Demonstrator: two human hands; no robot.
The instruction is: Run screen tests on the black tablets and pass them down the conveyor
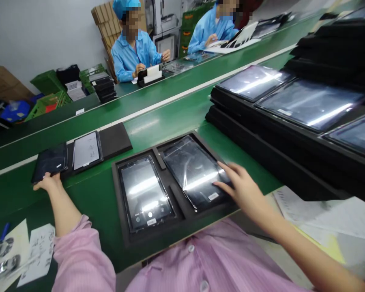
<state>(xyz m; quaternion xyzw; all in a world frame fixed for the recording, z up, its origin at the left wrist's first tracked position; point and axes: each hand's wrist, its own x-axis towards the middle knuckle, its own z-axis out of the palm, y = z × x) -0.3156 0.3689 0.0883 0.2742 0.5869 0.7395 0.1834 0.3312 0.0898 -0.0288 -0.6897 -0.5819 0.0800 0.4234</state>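
Observation:
In the head view my left hand (50, 182) grips the near edge of a dark tablet (50, 163) lying at the left end of a black foam board. Beside it on that board lies a tablet with a pale, handwritten-on face (86, 151). My right hand (241, 186) holds the right side of a film-covered tablet (191, 168), thumb over its glass; the other fingers are partly hidden. That tablet sits askew in the right compartment of a black foam tray (119, 202). A lit tablet (146, 184) rests in the left compartment.
Stacked black foam trays (249, 136) with tablets on top rise at the right. Papers (38, 251) and a blue pen lie lower left. Across the green bench (167, 109), two people in blue work. Green crates (50, 105) and a dark stack (105, 87) stand far left.

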